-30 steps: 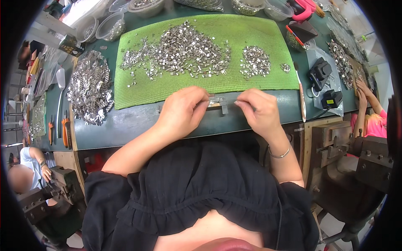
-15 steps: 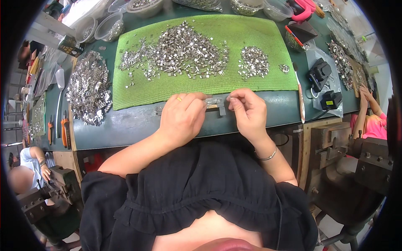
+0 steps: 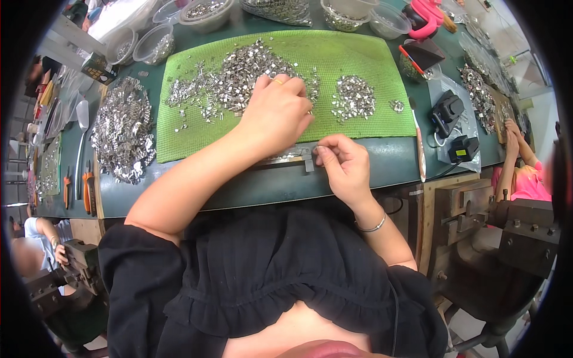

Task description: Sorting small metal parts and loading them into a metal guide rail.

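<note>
My left hand (image 3: 277, 113) reaches over the large pile of small silvery metal pieces (image 3: 243, 67) on the green textured mat (image 3: 358, 53). Its fingers are curled downward, and the tips are hidden behind the hand. My right hand (image 3: 346, 167) is in front of the mat's near edge, with thumb and forefinger pinched together; whatever is between them is too small to make out. Just left of those fingertips lies a narrow metal bar fixture (image 3: 292, 160) with a small block at its right end. My left forearm covers part of the fixture.
Smaller piles of metal pieces (image 3: 353, 98) lie to the right on the mat. A heap of shiny strips (image 3: 122, 131) sits left of it. Plastic tubs (image 3: 206, 13) line the back. A brush (image 3: 419, 143) and orange-handled pliers (image 3: 89, 190) flank the mat. Other people work at both sides.
My left hand has left the fixture and moved forward onto the large pile. My right hand stays beside the fixture's right end, still pinched. The view has shifted slightly.
</note>
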Motion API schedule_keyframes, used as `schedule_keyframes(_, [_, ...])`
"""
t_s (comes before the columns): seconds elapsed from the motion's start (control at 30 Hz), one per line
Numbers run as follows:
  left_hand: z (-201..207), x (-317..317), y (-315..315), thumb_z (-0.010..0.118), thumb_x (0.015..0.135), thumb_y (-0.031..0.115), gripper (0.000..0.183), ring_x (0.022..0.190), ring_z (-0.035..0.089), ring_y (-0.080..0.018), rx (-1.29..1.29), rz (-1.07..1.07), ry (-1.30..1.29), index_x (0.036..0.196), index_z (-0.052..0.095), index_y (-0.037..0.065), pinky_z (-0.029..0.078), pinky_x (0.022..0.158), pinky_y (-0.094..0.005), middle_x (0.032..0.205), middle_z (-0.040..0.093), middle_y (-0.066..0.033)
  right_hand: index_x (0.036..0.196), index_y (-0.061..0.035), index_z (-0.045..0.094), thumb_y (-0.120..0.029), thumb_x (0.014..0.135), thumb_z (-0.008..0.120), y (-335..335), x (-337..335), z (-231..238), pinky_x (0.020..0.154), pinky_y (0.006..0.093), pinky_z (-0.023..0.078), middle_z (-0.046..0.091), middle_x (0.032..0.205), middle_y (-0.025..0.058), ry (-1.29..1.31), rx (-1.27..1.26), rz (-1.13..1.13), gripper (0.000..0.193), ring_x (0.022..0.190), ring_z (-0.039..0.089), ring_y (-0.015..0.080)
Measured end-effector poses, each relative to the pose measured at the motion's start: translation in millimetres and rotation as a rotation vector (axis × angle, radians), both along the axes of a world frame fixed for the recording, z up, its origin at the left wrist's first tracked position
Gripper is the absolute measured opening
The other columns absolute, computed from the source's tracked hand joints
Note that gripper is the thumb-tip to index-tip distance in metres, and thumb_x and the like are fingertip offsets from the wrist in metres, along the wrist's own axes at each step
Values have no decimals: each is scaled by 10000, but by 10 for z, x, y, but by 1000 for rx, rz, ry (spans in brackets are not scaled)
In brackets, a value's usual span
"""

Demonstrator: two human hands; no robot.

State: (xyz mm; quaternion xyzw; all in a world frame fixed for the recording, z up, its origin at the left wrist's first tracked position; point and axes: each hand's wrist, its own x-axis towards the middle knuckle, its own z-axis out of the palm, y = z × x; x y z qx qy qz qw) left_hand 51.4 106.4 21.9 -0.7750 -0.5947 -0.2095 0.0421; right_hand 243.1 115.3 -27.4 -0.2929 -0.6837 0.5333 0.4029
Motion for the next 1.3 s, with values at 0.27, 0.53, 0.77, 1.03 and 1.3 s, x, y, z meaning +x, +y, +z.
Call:
schedule_keyframes(0.27, [-63,-129,12,751,756,135,119,1059,548,-224,-6,-73,9,874,756,126,387,910,-424,1038,602,-23,895,55,621,18,931,595,29,25,-50,589,245,507,664,725,67,47,-39,17,58,641,636,106])
schedule_keyframes(0.53, [-8,-213,171,657,722,141,134,1230,497,-278,-3,-339,166,814,750,117,389,991,-433,1202,597,-73,911,54,624,36,925,590,9,-17,23,645,218,495,652,921,75,76,-86,50,41,730,600,93])
schedule_keyframes(0.77, [-68,-302,223,611,752,184,127,1290,474,-283,90,-482,242,756,702,94,375,1047,-461,1224,585,-94,901,48,620,44,906,605,-42,-136,49,606,209,435,593,987,51,29,-67,99,17,685,512,60])
schedule_keyframes(1.03, [-194,-273,207,613,801,130,101,1089,566,-261,85,-362,-3,881,625,70,413,921,-410,1081,616,-81,877,27,614,37,861,641,-88,-227,86,563,244,387,559,928,59,-97,47,80,33,608,439,81])
schedule_keyframes(1.3, [-27,-203,-614,605,877,43,31,840,597,-342,-189,-156,-366,880,580,26,437,740,-429,852,601,-119,876,18,595,61,833,634,-116,-203,159,609,307,433,560,925,111,-204,256,39,71,684,525,209])
